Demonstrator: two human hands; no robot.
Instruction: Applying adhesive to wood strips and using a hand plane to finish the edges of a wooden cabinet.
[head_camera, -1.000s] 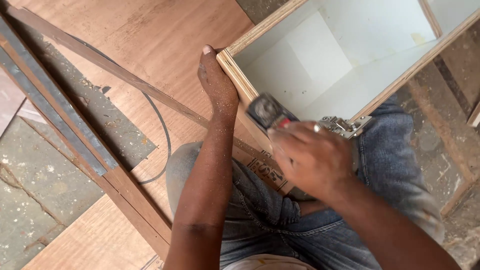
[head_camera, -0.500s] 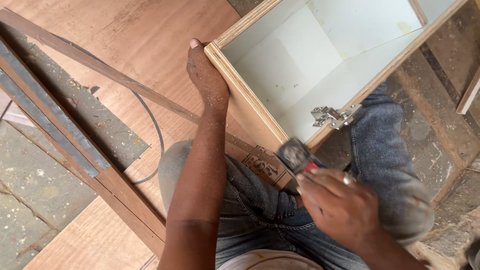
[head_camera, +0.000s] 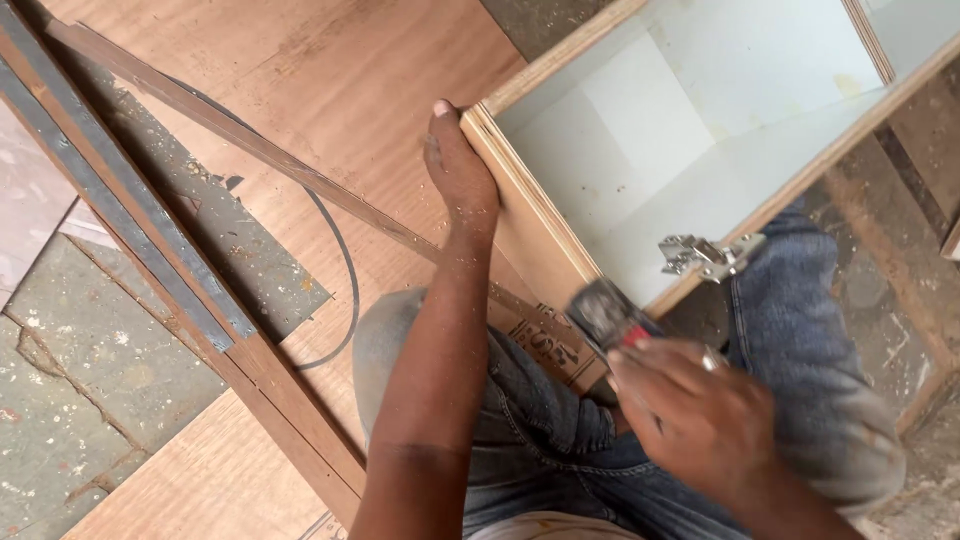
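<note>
Head view shows us the open plywood cabinet box with white laminated inside faces (head_camera: 700, 130), lying on its side across our lap and reaching to the far right. We judge it stiff and fairly heavy, awkward by bulk rather than fragile; its banded front edge gives a firm hold, while the white faces look smooth and slippery. Under it to the left lie brown plywood sheets (head_camera: 330, 90) on the floor, with a long thin wooden strip (head_camera: 250, 145) and a dark cord (head_camera: 345, 270) crossing them.

Our left hand (head_camera: 455, 170) is wrapped over the box's near-left corner edge, gripping it, dusted with sawdust. A silver metal cabinet hinge (head_camera: 710, 255) is fixed to the lower side panel, near our right knee. Our right hand (head_camera: 700, 420) sits just below the box, clenched around a small dark tool with a red spot (head_camera: 605, 315), too blurred to identify.
</note>
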